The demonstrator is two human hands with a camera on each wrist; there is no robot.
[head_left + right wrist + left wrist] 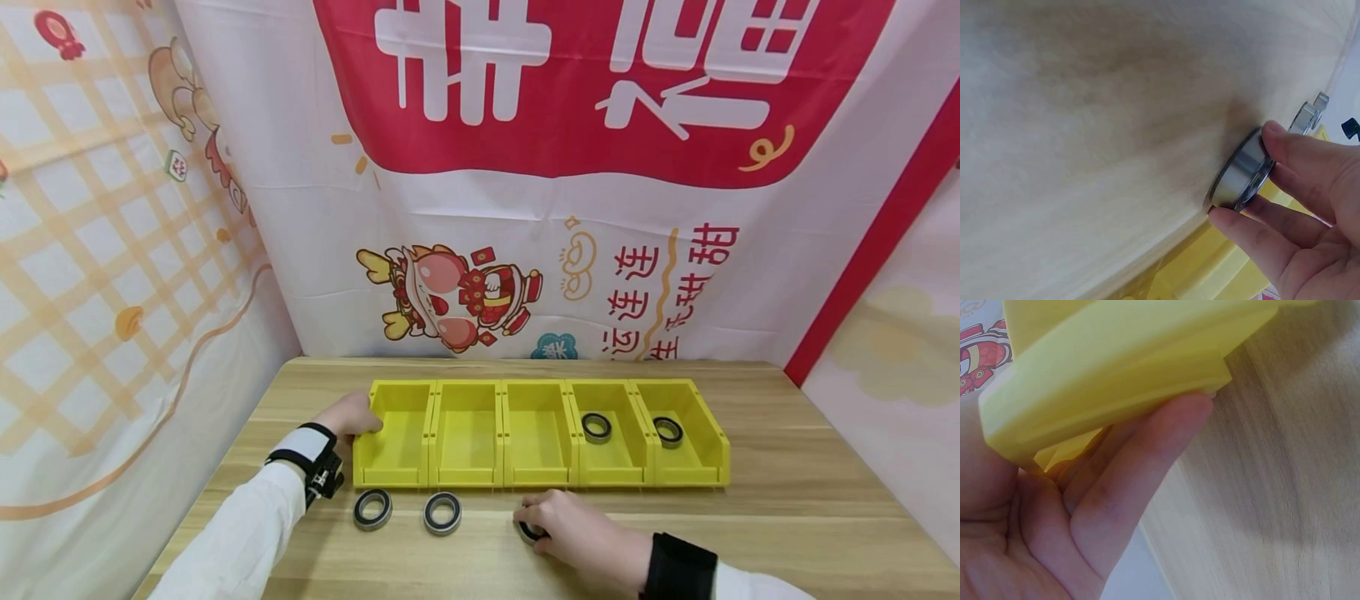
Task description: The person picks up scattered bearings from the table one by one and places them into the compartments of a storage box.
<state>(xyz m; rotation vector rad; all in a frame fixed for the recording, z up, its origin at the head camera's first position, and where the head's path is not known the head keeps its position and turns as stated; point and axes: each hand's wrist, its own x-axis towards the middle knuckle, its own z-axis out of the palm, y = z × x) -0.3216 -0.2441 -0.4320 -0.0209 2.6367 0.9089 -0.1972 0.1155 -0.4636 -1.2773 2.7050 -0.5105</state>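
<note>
My left hand grips the side wall of the leftmost yellow bin, at the end of a row of several joined bins. In the left wrist view, fingers curl against the underside of its yellow edge. My right hand pinches a ball bearing by its silver outer rim between thumb and fingertips, on the table in front of the bins. Two more bearings, a left one and another one, lie flat on the table between my hands.
The two rightmost bins each hold one bearing, a left one and a right one. The row stands on a wood-grain table. Printed cloth hangs behind the table and along its sides.
</note>
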